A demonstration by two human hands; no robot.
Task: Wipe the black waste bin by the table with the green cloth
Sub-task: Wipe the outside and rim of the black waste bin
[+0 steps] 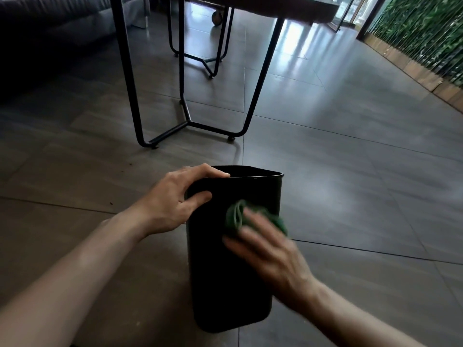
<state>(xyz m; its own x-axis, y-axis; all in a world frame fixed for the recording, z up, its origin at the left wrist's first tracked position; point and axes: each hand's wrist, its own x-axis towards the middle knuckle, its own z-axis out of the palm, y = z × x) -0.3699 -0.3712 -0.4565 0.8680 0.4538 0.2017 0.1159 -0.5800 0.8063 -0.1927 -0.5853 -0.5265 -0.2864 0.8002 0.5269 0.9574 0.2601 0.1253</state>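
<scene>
My left hand (172,204) has its grip closed over the near left rim of the black waste bin (220,271), which stands on the tiled floor (350,196). My right hand (270,251), blurred, presses the green cloth (236,216) flat against the bin's near wall below the rim.

Grey tiled floor (350,159) fills the frame. Black metal table legs (186,121) stand at upper centre, a dark sofa (37,26) at upper left. Green foliage wall (421,28) occupies the upper right.
</scene>
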